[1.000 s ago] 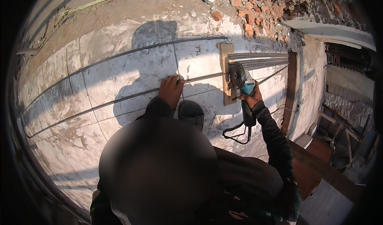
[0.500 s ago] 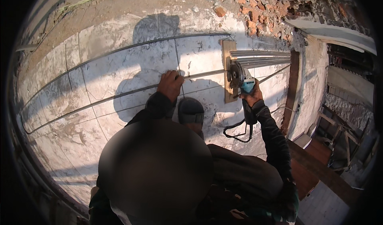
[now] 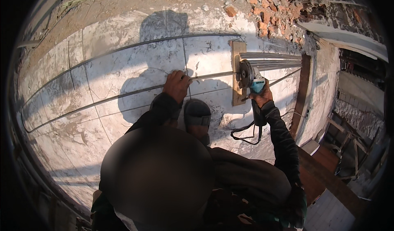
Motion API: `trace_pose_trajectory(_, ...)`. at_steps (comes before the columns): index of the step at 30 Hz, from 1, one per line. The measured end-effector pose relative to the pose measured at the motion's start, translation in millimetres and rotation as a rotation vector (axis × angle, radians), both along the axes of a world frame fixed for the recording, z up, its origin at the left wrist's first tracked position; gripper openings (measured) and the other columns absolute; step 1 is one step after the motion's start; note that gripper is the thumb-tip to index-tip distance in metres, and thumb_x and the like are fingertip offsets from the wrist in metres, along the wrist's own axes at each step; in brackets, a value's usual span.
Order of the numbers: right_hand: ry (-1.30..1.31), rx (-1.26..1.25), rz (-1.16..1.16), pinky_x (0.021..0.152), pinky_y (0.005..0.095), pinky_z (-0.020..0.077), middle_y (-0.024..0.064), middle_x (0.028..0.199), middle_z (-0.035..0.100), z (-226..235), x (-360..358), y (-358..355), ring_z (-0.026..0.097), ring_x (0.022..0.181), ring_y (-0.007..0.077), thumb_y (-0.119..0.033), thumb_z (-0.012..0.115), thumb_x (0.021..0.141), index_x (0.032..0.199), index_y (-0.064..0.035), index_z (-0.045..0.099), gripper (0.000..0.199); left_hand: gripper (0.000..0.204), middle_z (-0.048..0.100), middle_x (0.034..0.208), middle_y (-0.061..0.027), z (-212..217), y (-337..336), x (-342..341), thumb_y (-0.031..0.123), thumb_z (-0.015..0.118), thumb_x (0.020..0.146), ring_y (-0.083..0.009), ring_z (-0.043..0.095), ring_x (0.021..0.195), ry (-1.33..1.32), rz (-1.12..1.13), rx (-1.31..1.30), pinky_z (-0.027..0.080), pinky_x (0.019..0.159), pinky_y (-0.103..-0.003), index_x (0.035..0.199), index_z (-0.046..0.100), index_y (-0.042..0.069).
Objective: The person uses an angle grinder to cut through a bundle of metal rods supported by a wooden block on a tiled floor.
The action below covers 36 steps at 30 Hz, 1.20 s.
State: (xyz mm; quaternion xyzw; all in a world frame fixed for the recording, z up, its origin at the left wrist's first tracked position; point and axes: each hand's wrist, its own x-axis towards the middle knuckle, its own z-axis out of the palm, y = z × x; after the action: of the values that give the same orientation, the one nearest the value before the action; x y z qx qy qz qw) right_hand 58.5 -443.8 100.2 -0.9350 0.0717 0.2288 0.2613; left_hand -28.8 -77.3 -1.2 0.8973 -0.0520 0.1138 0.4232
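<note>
My left hand (image 3: pixel 177 85) presses down on a long thin metal rod (image 3: pixel 102 100) that lies across the pale concrete slab (image 3: pixel 123 63). My right hand (image 3: pixel 262 95) grips a teal and black angle grinder (image 3: pixel 251 80), its disc (image 3: pixel 245 73) standing over the rod where it crosses a wooden block (image 3: pixel 236 54). A bundle of several grey rods (image 3: pixel 273 59) rests on that block to the right. A dark shoe (image 3: pixel 197 115) is planted on the slab between my arms. The grinder's black cable (image 3: pixel 246 132) loops beneath it.
A second long curved rod (image 3: pixel 135 46) lies further up the slab. Broken red bricks and rubble (image 3: pixel 271 9) pile at the top right. A wooden plank (image 3: pixel 301 91) edges the slab on the right, with a drop and timber pieces (image 3: pixel 349 141) beyond.
My left hand has shifted slightly along the rod, and the view has moved a little. The grinder stays at the wooden block in my right hand.
</note>
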Motion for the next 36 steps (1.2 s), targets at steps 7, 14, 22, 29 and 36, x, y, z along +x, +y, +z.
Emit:
trace_pose_trajectory(7, -0.006, -0.007, 0.012, 0.089, 0.0385, 0.0502, 0.0175, 0.11, 0.065, -0.5, 5.5, 1.8, 0.064, 0.102, 0.0342, -0.012, 0.081, 0.059, 0.134, -0.0095, 0.036, 0.088, 0.01, 0.055, 0.086, -0.0092, 0.3, -1.8, 1.0, 0.008, 0.072, 0.079, -0.0306, 0.054, 0.085, 0.002, 0.003, 0.014, 0.044, 0.077, -0.042, 0.084, 0.063, 0.006)
trace_pose_trajectory(14, 0.013, 0.006, 0.015, 0.088, 0.0383, 0.0507, 0.017, 0.109, 0.065, 5.4, 6.7, 9.1, 0.065, 0.101, 0.0333, -0.012, 0.081, 0.061, 0.133, -0.0067, 0.035, 0.086, 0.013, 0.054, 0.085, -0.0097, -1.2, -1.0, -0.9, 0.009, 0.073, 0.078, -0.0317, 0.054, 0.084, 0.0, 0.026, 0.028, 0.044, 0.075, -0.043, 0.082, 0.061, 0.005)
trace_pose_trajectory(22, 0.065, 0.076, -0.003, 0.089, 0.0398, 0.0516, 0.0182, 0.113, 0.065, -5.1, -3.6, -7.1, 0.065, 0.103, 0.0354, -0.018, 0.082, 0.061, 0.136, -0.0085, 0.034, 0.09, 0.013, 0.053, 0.087, -0.0116, -3.2, -0.5, -0.5, 0.011, 0.072, 0.079, -0.0328, 0.054, 0.087, 0.021, 0.009, 0.073, 0.045, 0.077, -0.045, 0.081, 0.061, 0.004)
trace_pose_trajectory(29, -0.002, 0.012, 0.034, 0.088, 0.0458, 0.0521, 0.026, 0.106, 0.066, -51.7, -14.1, -55.2, 0.064, 0.102, 0.0444, -0.025, 0.082, 0.063, 0.136, -0.0067, 0.031, 0.091, 0.016, 0.053, 0.085, -0.0122, -7.2, -6.7, 3.6, 0.011, 0.073, 0.078, -0.034, 0.054, 0.085, 0.002, 0.008, 0.033, 0.043, 0.074, -0.045, 0.079, 0.059, 0.004)
trace_pose_trajectory(36, 0.088, -0.201, 0.013, 0.091, 0.0445, 0.0511, 0.0253, 0.107, 0.066, -10.8, 0.9, -4.8, 0.064, 0.104, 0.0429, -0.025, 0.084, 0.061, 0.135, -0.0051, 0.034, 0.091, 0.017, 0.052, 0.084, -0.012, -2.2, -2.1, 1.1, 0.011, 0.074, 0.078, -0.034, 0.054, 0.084, -0.028, 0.046, 0.013, 0.042, 0.073, -0.045, 0.079, 0.058, 0.005)
